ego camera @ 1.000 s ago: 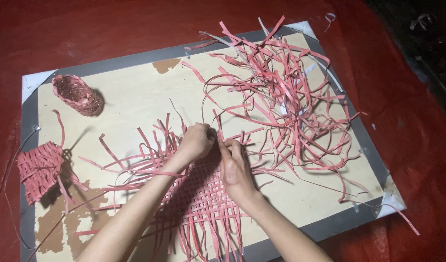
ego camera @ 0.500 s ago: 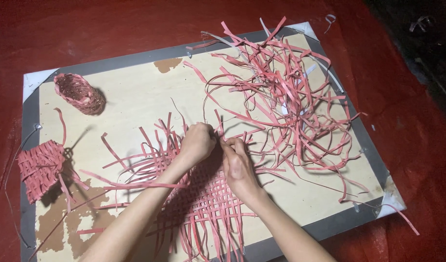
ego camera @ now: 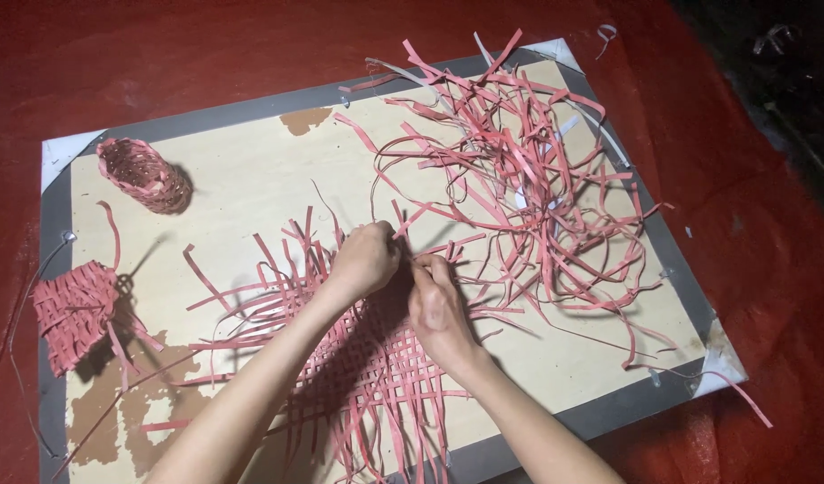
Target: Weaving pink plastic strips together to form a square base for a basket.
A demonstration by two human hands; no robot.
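A flat mat woven of red strips (ego camera: pixel 376 358) lies on a pale wooden board (ego camera: pixel 250 179), loose strip ends sticking out all round it. My left hand (ego camera: pixel 365 260) is closed at the mat's far edge, pinching a strip end there. My right hand (ego camera: pixel 437 309) rests on the weave just right of it, fingertips meeting the left hand's at the same strip. Both forearms reach in from the bottom edge and hide part of the mat.
A big tangle of loose red strips (ego camera: pixel 528 179) fills the board's far right. A small woven red basket (ego camera: pixel 145 175) lies on its side at the far left. Another woven red piece (ego camera: pixel 71 309) sits at the left edge. Red sheeting (ego camera: pixel 752 224) surrounds the board.
Both hands have stayed at the mat's far edge, shifting only slightly as the fingers work the strip. The mat and the pile have not moved.
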